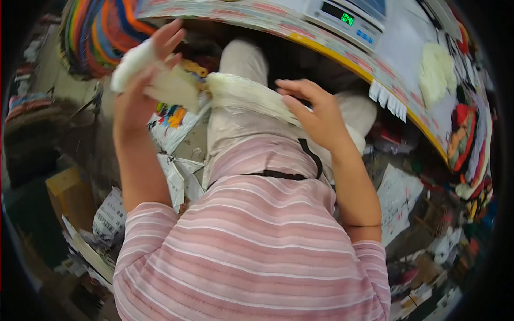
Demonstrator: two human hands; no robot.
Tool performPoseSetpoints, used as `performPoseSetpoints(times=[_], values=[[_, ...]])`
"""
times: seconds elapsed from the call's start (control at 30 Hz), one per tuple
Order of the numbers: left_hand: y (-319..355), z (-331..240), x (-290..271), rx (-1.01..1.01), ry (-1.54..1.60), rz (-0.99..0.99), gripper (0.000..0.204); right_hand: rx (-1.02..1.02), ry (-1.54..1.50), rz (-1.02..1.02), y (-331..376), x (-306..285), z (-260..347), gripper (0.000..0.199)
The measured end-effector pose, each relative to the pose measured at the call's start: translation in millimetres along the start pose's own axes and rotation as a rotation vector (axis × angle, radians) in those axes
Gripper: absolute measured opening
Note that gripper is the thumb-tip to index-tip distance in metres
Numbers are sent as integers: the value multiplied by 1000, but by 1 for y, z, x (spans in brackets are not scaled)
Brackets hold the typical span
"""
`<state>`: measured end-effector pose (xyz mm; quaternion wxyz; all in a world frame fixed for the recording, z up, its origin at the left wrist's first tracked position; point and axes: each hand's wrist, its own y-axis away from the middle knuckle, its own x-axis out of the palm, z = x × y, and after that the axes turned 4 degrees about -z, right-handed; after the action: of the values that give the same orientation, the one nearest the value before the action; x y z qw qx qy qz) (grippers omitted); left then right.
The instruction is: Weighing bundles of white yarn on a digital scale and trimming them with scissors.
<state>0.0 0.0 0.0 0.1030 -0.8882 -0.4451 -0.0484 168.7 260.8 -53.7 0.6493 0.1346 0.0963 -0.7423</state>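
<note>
**A:** What's on the head cam?

**B:** I see both hands up over the lap. Left hand (140, 80) is raised, fingers partly spread, closed around a blurred white bundle (134, 63) that sticks out up and to the left of the palm. Looks like soft fibre or yarn; too smeared for me to say more.

**A:** Right hand?

**B:** Right hand (316, 112) sits palm down, fingers curled over the end of a long white fibre hank (241, 93). That hank runs from under the right fingers leftward toward the left hand. There's a flat cream piece (174, 88) just below the left palm, touching it. I can't tell whether the hank, the cream piece and the bundle are one item.

**A:** So both grips are closed?

**B:** Left is clenched on the bundle. Right is pressing or pinching the hank; I can't tell how tight, since the thumb is hidden.

**A:** Where is all that relative to the bench?

**B:** In the air above the person's knees (243, 61), just short of the curved table edge (342, 56). On the table: a digital scale (348, 18) at the top, and a pile of pale fibre (436, 72) further right. Multicoloured yarn (101, 32) hangs at top left. Papers (399, 198) are scattered on the floor on either side. Pink striped shirt (251, 241) fills the lower frame.
</note>
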Motion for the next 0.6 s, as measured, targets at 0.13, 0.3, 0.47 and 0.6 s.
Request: performPoseSetpoints(times=[0.13,0.3,0.47,0.6], values=[[1,-12,38,185,-113,211,63,-399,-132,50,-51,53,67,43],[17,-25,20,134,-5,145,71,-164,-484,317,-74,87,96,27],[18,-18,4,72,54,144,80,-85,-509,357,-80,82,93,19],[10,-19,11,-12,234,159,64,-286,-312,342,-105,77,91,29]])
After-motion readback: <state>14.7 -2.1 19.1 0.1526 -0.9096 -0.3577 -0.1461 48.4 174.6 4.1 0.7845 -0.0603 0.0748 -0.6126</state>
